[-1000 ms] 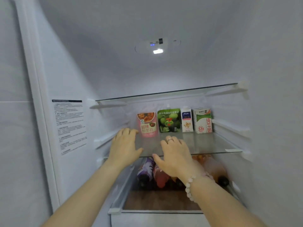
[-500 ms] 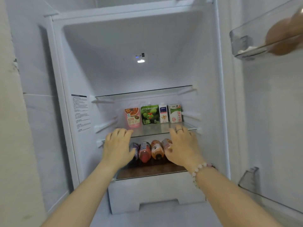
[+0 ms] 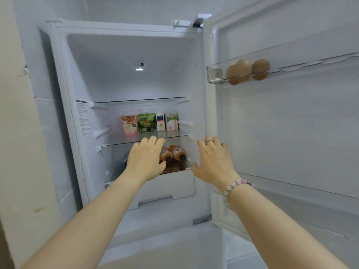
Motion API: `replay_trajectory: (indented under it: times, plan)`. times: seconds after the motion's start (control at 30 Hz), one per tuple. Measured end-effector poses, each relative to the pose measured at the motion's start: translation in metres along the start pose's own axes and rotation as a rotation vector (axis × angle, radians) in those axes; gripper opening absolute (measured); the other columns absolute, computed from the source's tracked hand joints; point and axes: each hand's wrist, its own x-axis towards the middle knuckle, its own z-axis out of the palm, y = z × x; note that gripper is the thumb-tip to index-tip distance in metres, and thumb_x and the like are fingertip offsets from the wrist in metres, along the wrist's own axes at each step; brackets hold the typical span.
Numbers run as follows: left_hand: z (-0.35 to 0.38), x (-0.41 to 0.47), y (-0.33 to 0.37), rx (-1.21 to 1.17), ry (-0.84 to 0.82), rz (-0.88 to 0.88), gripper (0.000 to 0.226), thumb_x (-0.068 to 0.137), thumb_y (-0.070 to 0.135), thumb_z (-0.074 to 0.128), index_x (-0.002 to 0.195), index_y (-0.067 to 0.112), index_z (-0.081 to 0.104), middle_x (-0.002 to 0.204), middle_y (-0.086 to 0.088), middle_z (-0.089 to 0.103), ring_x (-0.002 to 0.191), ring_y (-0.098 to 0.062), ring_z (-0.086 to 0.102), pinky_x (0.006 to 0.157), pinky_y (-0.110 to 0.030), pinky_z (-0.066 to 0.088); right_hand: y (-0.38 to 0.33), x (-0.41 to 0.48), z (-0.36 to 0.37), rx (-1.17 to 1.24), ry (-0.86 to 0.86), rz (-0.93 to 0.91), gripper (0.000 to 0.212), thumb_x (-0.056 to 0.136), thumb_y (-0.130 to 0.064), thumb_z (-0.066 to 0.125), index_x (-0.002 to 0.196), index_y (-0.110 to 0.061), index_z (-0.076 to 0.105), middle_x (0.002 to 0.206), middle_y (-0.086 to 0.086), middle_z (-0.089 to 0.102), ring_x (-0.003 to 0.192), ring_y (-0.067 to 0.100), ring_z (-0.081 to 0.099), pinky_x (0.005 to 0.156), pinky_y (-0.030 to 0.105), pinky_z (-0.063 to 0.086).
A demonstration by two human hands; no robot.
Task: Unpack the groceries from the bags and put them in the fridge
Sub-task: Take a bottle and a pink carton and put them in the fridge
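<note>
Left grip: the left grip (image 3: pixel 145 160) is reaching into the fridge (image 3: pixel 126 84) palm down, fingers loosely extended and holding nothing. Its fingertips are lying at the front edge of the shelf (image 3: pixel 120 139); whether they are touching the glass cannot be told.
Right grip: the right grip (image 3: pixel 213 162) is hanging with fingers spread and thumb out, holding nothing, in front of the fridge's right wall, next to the hinge side of the door (image 3: pixel 291 133). It is wearing a ring (image 3: pixel 209 141), and a bracelet (image 3: pixel 237 184) is sitting on the wrist.
Shelf goods: a red pouch (image 3: pixel 128 125), a green pouch (image 3: pixel 146 122) and two cartons (image 3: pixel 160 121) are standing upright in a row at the far edge of the shelf, beyond the left grip's fingertips and apart from them.
Bottles: bottles (image 3: pixel 175 152) are lying on their sides under the shelf, caps facing near, between the two grips. The left grip is covering part of the left one.
Drawer: a white drawer (image 3: pixel 169 185) is sitting below the bottles.
Door: brown eggs (image 3: pixel 246 71) are resting in the tray (image 3: pixel 214 74) high on the open door, above and to the right of the right grip.
Light: a lamp (image 3: pixel 139 69) is glowing on the far wall.
</note>
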Motion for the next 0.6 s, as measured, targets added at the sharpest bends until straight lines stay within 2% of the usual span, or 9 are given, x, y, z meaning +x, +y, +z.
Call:
replay_trajectory:
  times: [0.17, 0.33, 0.4, 0.5, 0.6]
  plan:
    - [-0.011, 0.005, 0.084, -0.116, 0.005, 0.1, 0.062, 0.086, 0.043, 0.053, 0.139, 0.02, 0.033, 0.129, -0.001, 0.045, 0.114, -0.023, 0.045, 0.084, -0.033, 0.04, 0.066, -0.042, -0.045, -0.139, 0.023, 0.124, 0.046, 0.086, -0.039, 0.05, 0.121, -0.011, 0.043, 0.131, 0.007, 0.042, 0.117, 0.027, 0.039, 0.088, 0.034, 0.033]
    - [-0.037, 0.017, 0.191, -0.365, 0.058, 0.225, 0.064, 0.086, 0.04, 0.055, 0.142, 0.021, 0.029, 0.133, -0.001, 0.043, 0.119, -0.024, 0.044, 0.089, -0.035, 0.04, 0.137, -0.098, -0.093, -0.313, 0.011, 0.217, 0.047, 0.085, -0.036, 0.051, 0.123, -0.01, 0.042, 0.133, 0.008, 0.04, 0.117, 0.026, 0.039, 0.086, 0.034, 0.033]
    - [-0.049, 0.021, 0.238, -0.454, 0.109, 0.321, 0.065, 0.081, 0.036, 0.063, 0.139, 0.017, 0.039, 0.126, -0.005, 0.05, 0.109, -0.028, 0.051, 0.083, -0.038, 0.044, 0.167, -0.126, -0.117, -0.375, 0.022, 0.268, 0.047, 0.084, -0.036, 0.051, 0.124, -0.011, 0.042, 0.132, 0.007, 0.041, 0.116, 0.025, 0.039, 0.085, 0.034, 0.032]
    - [-0.065, 0.021, 0.307, -0.514, 0.182, 0.517, 0.066, 0.06, 0.029, 0.082, 0.119, 0.01, 0.059, 0.101, -0.008, 0.063, 0.077, -0.031, 0.062, 0.058, -0.036, 0.049, 0.21, -0.173, -0.155, -0.461, 0.003, 0.359, 0.05, 0.083, -0.036, 0.053, 0.125, -0.012, 0.043, 0.132, 0.006, 0.041, 0.121, 0.024, 0.037, 0.09, 0.035, 0.033]
    - [-0.092, 0.011, 0.376, -0.671, 0.204, 0.621, 0.062, 0.053, 0.027, 0.085, 0.109, 0.011, 0.064, 0.094, -0.006, 0.066, 0.068, -0.03, 0.063, 0.05, -0.032, 0.05, 0.25, -0.224, -0.196, -0.552, -0.027, 0.482, 0.053, 0.082, -0.035, 0.055, 0.128, -0.014, 0.042, 0.134, 0.006, 0.042, 0.125, 0.025, 0.036, 0.095, 0.038, 0.033]
